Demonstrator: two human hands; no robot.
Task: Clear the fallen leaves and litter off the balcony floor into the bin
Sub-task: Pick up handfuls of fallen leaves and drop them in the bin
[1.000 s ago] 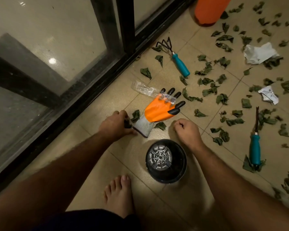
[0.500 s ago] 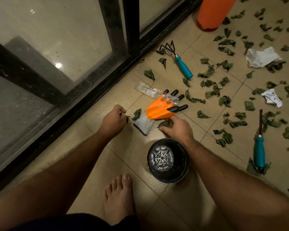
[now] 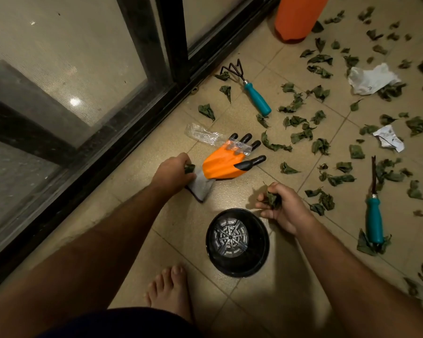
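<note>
The right hand (image 3: 282,208) is curled loosely around a small clump of dark green leaves (image 3: 272,200), fingers bent in and the leaves showing between them, held just above and beside the upper right rim of the black round bin (image 3: 237,242). The left hand (image 3: 172,173) is closed on another leaf (image 3: 189,168), pinched between thumb and fingers, and it rests against the grey cuff of an orange glove (image 3: 224,165) with black fingertips that lies flat on the tiled floor (image 3: 171,240). The bin sits on the tiles between the two forearms, just ahead of a bare foot (image 3: 169,292) (its ribbed base shows and nothing can be made out lying in it). A clear plastic wrapper (image 3: 205,135) lies partly over the glove's fingers and trails toward the black door frame (image 3: 122,152). Most of the fallen leaves (image 3: 300,132) are scattered to the right and beyond the glove, well apart from the bin. Among them lie a small hand rake with a teal handle (image 3: 257,100), a second teal-handled tool (image 3: 374,222) resting on a leaf, a crumpled white paper (image 3: 371,79) and a smaller paper scrap (image 3: 388,140). An orange container (image 3: 298,15) stands at the far edge by the door track.
</note>
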